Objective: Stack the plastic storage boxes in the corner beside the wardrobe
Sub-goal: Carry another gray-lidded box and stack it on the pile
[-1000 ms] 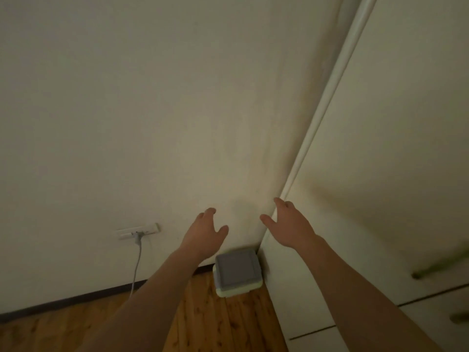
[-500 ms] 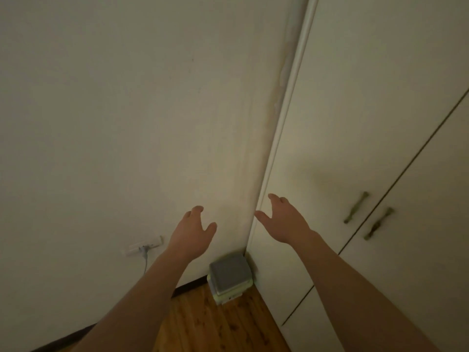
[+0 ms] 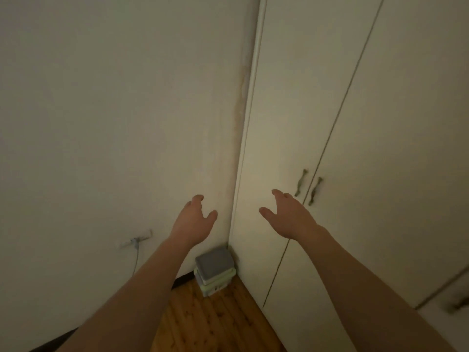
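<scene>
Both bare arms reach forward and up from the bottom of the view, well above the stack of boxes (image 3: 214, 271) in the corner. The left hand (image 3: 194, 221) hangs above and slightly left of the stack, back toward the camera, fingers loosely curled and thumb spread to the right, holding nothing. The right hand (image 3: 288, 215) is above and to the right of the stack, thumb spread to the left, fingers relaxed and slightly bent, also empty. The hands are apart, thumbs pointing toward each other.
</scene>
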Available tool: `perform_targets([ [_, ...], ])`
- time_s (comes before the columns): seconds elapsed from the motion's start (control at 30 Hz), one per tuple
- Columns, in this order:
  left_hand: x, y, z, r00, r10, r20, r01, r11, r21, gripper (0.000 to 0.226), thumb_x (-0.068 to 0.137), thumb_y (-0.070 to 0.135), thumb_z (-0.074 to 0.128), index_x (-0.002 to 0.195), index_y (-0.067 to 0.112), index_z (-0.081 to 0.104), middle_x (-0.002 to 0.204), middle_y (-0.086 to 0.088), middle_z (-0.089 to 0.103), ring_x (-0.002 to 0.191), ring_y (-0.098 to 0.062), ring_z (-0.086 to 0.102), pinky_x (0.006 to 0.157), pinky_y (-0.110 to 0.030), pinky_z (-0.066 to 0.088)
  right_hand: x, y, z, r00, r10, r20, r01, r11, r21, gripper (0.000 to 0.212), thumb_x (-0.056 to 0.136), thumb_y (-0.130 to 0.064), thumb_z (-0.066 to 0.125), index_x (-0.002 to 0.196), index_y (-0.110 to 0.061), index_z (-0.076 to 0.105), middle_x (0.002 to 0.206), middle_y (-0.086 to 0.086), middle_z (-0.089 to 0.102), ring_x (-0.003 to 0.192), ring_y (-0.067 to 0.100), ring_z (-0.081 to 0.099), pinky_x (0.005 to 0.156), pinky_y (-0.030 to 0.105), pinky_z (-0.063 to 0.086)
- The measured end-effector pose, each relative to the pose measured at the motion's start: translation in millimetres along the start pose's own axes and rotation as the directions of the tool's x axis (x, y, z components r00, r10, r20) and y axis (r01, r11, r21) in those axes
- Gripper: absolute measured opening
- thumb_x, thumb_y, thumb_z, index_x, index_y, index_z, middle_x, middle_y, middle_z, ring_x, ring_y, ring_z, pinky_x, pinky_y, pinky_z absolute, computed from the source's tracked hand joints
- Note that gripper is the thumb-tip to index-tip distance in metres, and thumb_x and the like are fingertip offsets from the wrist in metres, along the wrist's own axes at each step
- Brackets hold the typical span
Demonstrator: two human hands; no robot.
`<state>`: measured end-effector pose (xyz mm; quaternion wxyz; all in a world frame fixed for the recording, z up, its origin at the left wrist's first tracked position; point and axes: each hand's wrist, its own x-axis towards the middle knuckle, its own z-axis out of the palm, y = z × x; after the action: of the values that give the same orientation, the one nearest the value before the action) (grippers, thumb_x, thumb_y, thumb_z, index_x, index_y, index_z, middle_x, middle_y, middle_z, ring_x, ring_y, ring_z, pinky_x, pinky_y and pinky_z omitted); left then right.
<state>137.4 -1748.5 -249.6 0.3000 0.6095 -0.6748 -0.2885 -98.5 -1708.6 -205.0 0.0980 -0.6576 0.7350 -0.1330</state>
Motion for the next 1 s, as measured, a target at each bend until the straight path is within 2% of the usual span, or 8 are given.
perform_targets([
  [0.13, -47, 27, 0, 0.999, 0.043, -0.012, -0.043, 0.999, 0.014, 0.066, 0.096, 0.041, 0.056, 0.15, 0.014, 0.03, 0.145, -0.013, 0.046, 0.129, -0.025, 0.048, 0.104, -0.038, 0.04, -59, 19, -14, 0.999, 0.025, -0.02, -0.025, 1.0, -0.006, 0.073, 0.1, -0.053, 0.043, 0.157, -0.014, 0.019, 0.157, 0.011, 0.032, 0.14, 0.029, 0.038, 0.108, 0.041, 0.037],
  [0.37, -161, 77, 14, 0.989, 0.136, 0.064, -0.138, 0.99, 0.022, 0.068, 0.095, 0.044, 0.055, 0.151, 0.015, 0.029, 0.146, -0.011, 0.046, 0.13, -0.025, 0.047, 0.105, -0.038, 0.041, -185, 52, -46, 0.991, 0.104, -0.089, -0.104, 0.995, 0.009, 0.072, 0.099, -0.052, 0.045, 0.155, -0.014, 0.023, 0.154, 0.012, 0.036, 0.135, 0.031, 0.044, 0.107, 0.043, 0.04],
  [0.6, -224, 129, 23, 0.958, 0.263, 0.116, -0.264, 0.965, -0.005, 0.064, 0.095, 0.044, 0.057, 0.148, 0.016, 0.034, 0.145, -0.01, 0.047, 0.131, -0.024, 0.048, 0.105, -0.038, 0.041, -275, 78, -81, 0.966, 0.198, -0.166, -0.2, 0.98, 0.002, 0.072, 0.099, -0.054, 0.044, 0.155, -0.014, 0.024, 0.153, 0.012, 0.037, 0.134, 0.03, 0.046, 0.106, 0.043, 0.041],
  [0.83, -292, 169, 44, 0.88, 0.412, 0.235, -0.413, 0.909, -0.047, 0.062, 0.094, 0.043, 0.058, 0.145, 0.016, 0.038, 0.14, -0.01, 0.051, 0.127, -0.023, 0.05, 0.101, -0.037, 0.042, -391, 98, -108, 0.892, 0.372, -0.257, -0.387, 0.922, -0.009, 0.073, 0.099, -0.054, 0.045, 0.155, -0.014, 0.023, 0.154, 0.014, 0.037, 0.135, 0.033, 0.044, 0.106, 0.043, 0.04],
  [1.0, -356, 183, 57, 0.795, 0.494, 0.35, -0.481, 0.867, -0.131, 0.061, 0.093, 0.043, 0.058, 0.144, 0.016, 0.039, 0.139, -0.009, 0.052, 0.126, -0.023, 0.051, 0.102, -0.036, 0.041, -487, 95, -114, 0.804, 0.513, -0.302, -0.535, 0.845, 0.013, 0.072, 0.099, -0.053, 0.045, 0.156, -0.014, 0.023, 0.153, 0.015, 0.037, 0.135, 0.033, 0.044, 0.107, 0.043, 0.04],
])
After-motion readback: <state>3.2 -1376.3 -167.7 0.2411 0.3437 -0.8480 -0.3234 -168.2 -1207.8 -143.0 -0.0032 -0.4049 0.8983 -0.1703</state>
